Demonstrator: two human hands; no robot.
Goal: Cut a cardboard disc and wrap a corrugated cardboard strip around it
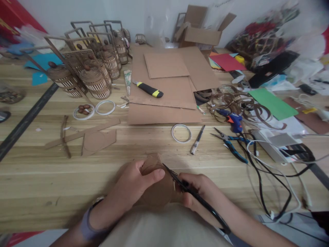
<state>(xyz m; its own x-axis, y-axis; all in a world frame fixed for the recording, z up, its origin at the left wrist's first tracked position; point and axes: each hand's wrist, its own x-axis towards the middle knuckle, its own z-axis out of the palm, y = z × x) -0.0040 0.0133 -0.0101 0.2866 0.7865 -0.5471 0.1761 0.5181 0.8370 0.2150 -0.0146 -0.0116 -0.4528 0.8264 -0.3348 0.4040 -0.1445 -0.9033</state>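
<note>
My left hand grips a piece of brown cardboard near the table's front edge, its thumb lying across the top face. A curved pencil line shows on the cardboard by the thumb. In my right hand are black-handled scissors, closed around the handles. Their blades point up and left, at the right edge of the cardboard. Beyond my hands lie a metal ring, a pen and blue-handled pliers.
Cardboard sheets with a utility knife lie at the middle back. Several small bamboo baskets stand at the back left. Cardboard offcuts lie left. A glue gun, coiled brown strips and cables crowd the right.
</note>
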